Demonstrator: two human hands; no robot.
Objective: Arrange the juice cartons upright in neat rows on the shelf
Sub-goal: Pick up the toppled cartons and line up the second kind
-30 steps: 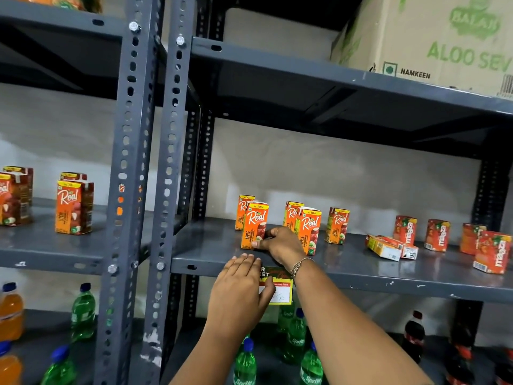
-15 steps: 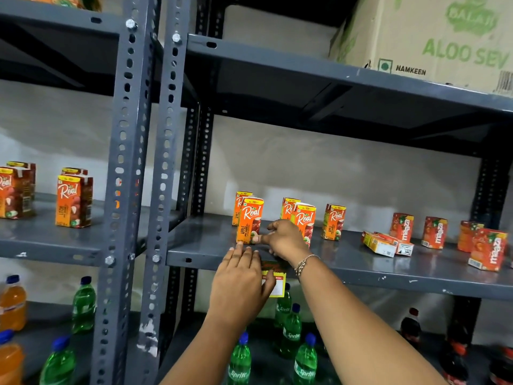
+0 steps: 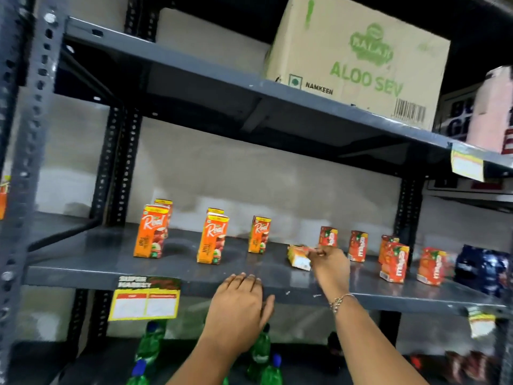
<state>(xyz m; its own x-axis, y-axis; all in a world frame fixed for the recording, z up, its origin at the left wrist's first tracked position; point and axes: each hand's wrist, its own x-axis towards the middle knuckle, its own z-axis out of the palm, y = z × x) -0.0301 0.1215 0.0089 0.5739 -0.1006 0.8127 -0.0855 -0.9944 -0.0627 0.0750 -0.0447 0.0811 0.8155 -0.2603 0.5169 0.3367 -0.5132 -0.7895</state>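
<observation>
On the grey metal shelf (image 3: 111, 270) several orange Real juice cartons stand upright: one at the left (image 3: 151, 232), one in the middle (image 3: 212, 240), a smaller-looking one further right (image 3: 258, 234). Red Maaza cartons (image 3: 394, 262) stand upright along the right. A yellow-orange carton (image 3: 298, 257) lies on its side between the two groups. My right hand (image 3: 329, 266) is at this lying carton, fingers pinched at its right end. My left hand (image 3: 238, 304) rests flat on the shelf's front edge, fingers spread, holding nothing.
A large cardboard box marked ALOO SEV (image 3: 358, 62) sits on the shelf above. A yellow price label (image 3: 145, 298) hangs from the shelf front. Green bottles (image 3: 150, 343) stand on the shelf below. A dark blue pack (image 3: 483, 268) lies at the far right.
My right hand has left the upright Real carton and moved right to the lying carton. The view has swung right. My left hand has slid right along the shelf edge.
</observation>
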